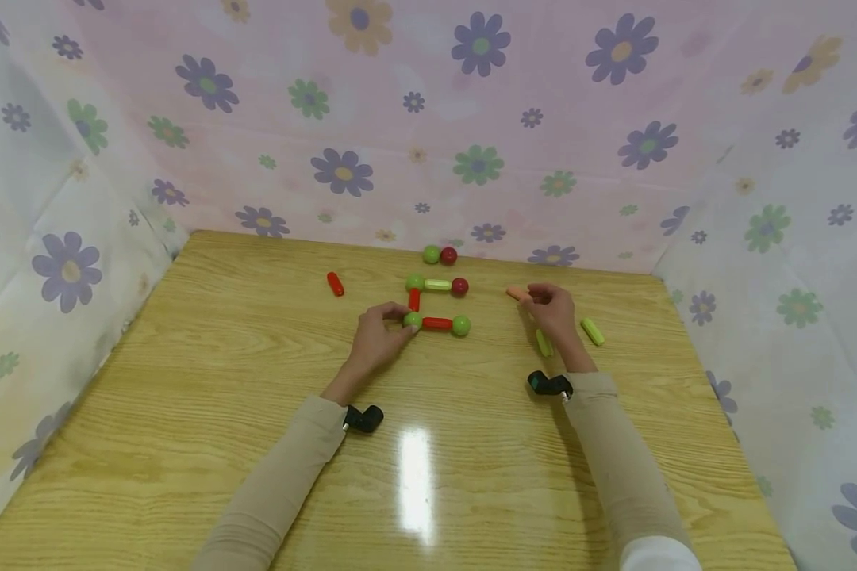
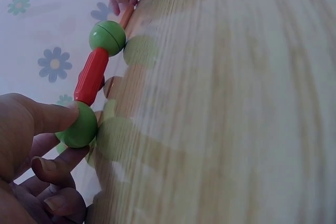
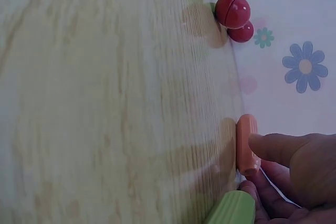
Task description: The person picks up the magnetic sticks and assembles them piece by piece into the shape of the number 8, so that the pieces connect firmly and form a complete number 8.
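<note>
The left hand (image 1: 382, 339) pinches the near-left green ball (image 2: 81, 127) of a joined piece. From that ball a red stick (image 1: 437, 323) runs right to another green ball (image 1: 461, 325), and a second red stick (image 1: 415, 300) runs back to a green ball (image 1: 415, 282). A yellow-green stick (image 1: 438, 285) links this one to a dark red ball (image 1: 460, 287). On the right, the right hand (image 1: 553, 313) holds an orange stick (image 3: 247, 145) between thumb and fingers, at the table surface.
A green ball (image 1: 432, 254) and a dark red ball (image 1: 448, 255) touch near the back edge. A loose red stick (image 1: 336, 284) lies at left. Yellow-green sticks (image 1: 592, 331) (image 1: 544, 343) lie beside the right hand. Flowered cloth (image 1: 478, 119) surrounds the wooden table (image 1: 257, 381).
</note>
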Tool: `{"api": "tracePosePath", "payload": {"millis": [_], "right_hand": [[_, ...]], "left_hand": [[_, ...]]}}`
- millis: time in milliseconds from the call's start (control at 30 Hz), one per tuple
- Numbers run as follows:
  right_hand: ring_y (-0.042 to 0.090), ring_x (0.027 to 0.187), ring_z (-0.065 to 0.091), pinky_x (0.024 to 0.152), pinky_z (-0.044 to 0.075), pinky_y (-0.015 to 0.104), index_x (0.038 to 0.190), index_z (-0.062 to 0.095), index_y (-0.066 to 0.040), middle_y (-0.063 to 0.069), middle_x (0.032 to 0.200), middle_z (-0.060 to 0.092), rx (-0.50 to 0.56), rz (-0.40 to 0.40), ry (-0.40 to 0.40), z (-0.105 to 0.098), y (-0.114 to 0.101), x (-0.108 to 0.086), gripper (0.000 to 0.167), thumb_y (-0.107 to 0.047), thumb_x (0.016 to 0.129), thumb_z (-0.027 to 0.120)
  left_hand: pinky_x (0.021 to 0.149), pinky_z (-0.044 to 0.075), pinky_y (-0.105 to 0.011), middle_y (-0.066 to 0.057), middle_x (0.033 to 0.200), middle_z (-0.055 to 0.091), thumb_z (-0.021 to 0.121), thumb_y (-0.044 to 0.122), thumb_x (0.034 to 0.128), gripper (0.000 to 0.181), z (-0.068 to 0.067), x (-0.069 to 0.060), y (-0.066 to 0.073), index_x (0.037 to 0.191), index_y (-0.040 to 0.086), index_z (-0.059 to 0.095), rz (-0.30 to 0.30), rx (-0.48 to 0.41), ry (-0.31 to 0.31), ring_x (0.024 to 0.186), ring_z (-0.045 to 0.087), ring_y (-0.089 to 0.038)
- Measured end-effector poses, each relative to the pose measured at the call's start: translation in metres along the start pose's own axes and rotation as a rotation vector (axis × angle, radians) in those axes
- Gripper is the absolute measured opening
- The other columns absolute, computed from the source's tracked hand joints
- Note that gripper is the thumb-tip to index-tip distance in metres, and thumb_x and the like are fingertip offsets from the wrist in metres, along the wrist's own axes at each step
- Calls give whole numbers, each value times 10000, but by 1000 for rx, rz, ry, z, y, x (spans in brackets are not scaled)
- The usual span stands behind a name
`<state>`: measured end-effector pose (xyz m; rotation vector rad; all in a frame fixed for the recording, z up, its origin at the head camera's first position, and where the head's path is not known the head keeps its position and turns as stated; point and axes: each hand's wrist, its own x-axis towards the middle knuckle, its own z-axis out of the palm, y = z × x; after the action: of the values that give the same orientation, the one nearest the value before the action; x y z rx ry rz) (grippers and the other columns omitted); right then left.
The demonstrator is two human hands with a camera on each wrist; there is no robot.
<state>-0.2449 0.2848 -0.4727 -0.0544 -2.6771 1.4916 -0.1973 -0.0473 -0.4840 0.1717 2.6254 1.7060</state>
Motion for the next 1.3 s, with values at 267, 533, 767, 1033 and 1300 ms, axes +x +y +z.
{"api": "tracePosePath", "payload": {"millis": [267,533,767,1033,1300], "right_hand": [[431,1137,592,984,499,511,1308,612,111,318,1253,616,-29,2,27,0,0,4,369,-72,989,640],[436,1104,611,968,509,526,1283,631,114,326,1210,637,-36,-12,50,0,2,5,347,-68,988,650],[423,1095,619,957,512,522,1291,633,105,316,1200,645,-63,-12,58,2,3,6,373,-124,998,655],[436,1161,587,957,503,473,1343,586,118,334,1271,599,-55,30,12,5,-7,4,426,-180,1038,586],[303,1065,667,844,571,246,1330,605,72,236,1251,571,213,44,-2,22,-21,-4,365,-95,1006,629]], "left_hand": [[1124,373,-515,-106,1150,731,776,184,912,261,0,2,-1,1143,72,728,9,23,0,1213,602,-292],[1129,374,-507,-107,1145,734,780,176,909,259,0,2,-2,1140,70,732,15,14,1,1198,615,-288],[1114,394,-505,-102,1137,737,781,176,906,261,0,3,-3,1142,74,733,9,15,1,1181,627,-282],[1105,403,-504,-101,1125,737,787,180,903,257,1,2,-5,1131,74,735,14,14,9,1174,628,-283],[1103,407,-488,-109,1142,734,780,184,909,271,0,3,-4,1147,65,730,22,19,4,1190,621,-279]]}}
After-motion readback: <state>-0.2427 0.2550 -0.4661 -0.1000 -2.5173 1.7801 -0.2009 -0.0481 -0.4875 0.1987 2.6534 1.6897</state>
